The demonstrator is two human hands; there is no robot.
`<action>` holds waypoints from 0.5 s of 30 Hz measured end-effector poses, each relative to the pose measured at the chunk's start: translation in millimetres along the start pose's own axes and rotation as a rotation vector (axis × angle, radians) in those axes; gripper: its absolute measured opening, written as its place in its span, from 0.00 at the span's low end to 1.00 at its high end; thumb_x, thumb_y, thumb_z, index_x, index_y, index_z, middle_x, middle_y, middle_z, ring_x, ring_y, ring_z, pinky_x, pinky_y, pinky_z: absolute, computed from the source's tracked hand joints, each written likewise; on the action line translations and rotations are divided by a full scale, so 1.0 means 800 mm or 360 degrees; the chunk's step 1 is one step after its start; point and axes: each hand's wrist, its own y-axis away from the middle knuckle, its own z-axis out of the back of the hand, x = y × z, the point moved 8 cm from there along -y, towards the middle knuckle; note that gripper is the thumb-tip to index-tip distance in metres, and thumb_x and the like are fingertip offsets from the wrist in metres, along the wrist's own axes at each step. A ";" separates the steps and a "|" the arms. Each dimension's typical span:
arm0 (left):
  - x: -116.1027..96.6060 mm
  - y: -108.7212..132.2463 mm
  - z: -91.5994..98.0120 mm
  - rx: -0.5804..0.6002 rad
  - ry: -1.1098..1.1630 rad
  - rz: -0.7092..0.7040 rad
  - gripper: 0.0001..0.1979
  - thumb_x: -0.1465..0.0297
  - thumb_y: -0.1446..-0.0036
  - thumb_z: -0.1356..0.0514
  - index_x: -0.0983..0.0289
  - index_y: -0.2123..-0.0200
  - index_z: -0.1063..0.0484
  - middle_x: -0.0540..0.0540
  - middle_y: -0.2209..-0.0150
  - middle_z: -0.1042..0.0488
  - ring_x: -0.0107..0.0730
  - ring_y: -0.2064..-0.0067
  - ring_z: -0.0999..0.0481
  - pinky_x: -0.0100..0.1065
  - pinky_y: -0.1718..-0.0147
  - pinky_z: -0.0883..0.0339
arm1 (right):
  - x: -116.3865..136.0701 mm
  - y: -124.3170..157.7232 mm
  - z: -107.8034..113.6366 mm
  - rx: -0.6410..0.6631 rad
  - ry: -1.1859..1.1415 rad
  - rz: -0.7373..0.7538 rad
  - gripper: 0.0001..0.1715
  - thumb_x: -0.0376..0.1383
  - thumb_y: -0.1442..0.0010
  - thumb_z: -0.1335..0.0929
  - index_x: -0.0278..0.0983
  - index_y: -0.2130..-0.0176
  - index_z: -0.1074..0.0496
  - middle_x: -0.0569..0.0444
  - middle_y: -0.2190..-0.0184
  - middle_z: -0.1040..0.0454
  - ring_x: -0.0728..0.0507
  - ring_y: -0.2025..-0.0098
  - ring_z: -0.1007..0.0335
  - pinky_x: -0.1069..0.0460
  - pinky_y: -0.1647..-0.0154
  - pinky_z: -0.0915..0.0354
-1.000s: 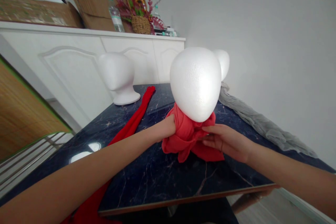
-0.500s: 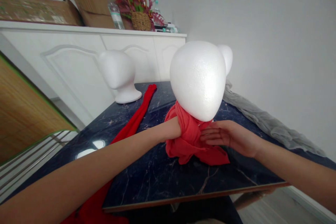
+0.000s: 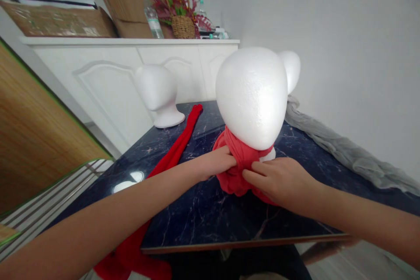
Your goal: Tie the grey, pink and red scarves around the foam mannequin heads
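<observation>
A white foam mannequin head (image 3: pixel 251 98) stands on the dark marble table (image 3: pixel 210 223), with a coral-red scarf (image 3: pixel 236 175) wrapped around its neck. My left hand (image 3: pixel 218 162) presses into the scarf's left side, its fingers curled on the cloth. My right hand (image 3: pixel 275 181) grips the gathered front of the scarf from the right. The two hands are close together below the foam chin. The scarf's ends are hidden under my fingers.
A second foam head (image 3: pixel 157 92) stands at the table's far left, and a third (image 3: pixel 291 70) behind. A long red cloth (image 3: pixel 179 151) runs over the table's edge. Grey fabric (image 3: pixel 344 151) lies along the right wall. A white cabinet (image 3: pixel 108 83) stands behind.
My right hand has gone from flat and open to curled on the scarf. The scarf is now gathered tighter around the neck, and less of it spreads on the table.
</observation>
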 end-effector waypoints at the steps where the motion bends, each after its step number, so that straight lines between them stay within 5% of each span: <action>1: -0.001 0.001 0.001 0.0050 -0.0026 0.0009 0.08 0.74 0.51 0.35 0.64 0.65 0.19 0.53 0.67 0.21 0.39 0.56 0.24 0.35 0.53 0.32 | -0.005 0.002 0.001 0.0004 0.0009 -0.0008 0.08 0.27 0.39 0.35 0.37 0.60 0.30 0.53 0.68 0.27 0.45 0.72 0.33 0.48 0.75 0.59; 7: 0.012 -0.001 0.016 0.0300 0.0191 0.0223 0.15 0.67 0.48 0.34 0.63 0.56 0.21 0.54 0.59 0.20 0.30 0.60 0.23 0.29 0.60 0.30 | -0.039 0.017 0.009 0.0042 0.0067 -0.0093 0.02 0.34 0.39 0.33 0.37 0.65 0.31 0.54 0.70 0.27 0.46 0.73 0.33 0.49 0.74 0.58; 11: 0.021 -0.003 0.030 0.0343 0.0106 0.0405 0.11 0.65 0.49 0.34 0.64 0.63 0.20 0.52 0.72 0.22 0.23 0.76 0.30 0.24 0.78 0.39 | -0.060 0.023 0.005 0.0104 0.0122 -0.0093 0.03 0.35 0.39 0.34 0.38 0.65 0.31 0.54 0.69 0.27 0.47 0.73 0.34 0.49 0.74 0.57; 15: 0.016 -0.002 0.040 0.0415 -0.0025 0.0437 0.10 0.66 0.50 0.33 0.63 0.64 0.19 0.50 0.77 0.25 0.21 0.81 0.36 0.23 0.82 0.45 | -0.086 0.033 0.007 0.0088 0.0193 -0.0041 0.06 0.34 0.38 0.36 0.37 0.66 0.31 0.53 0.70 0.28 0.47 0.73 0.36 0.50 0.73 0.54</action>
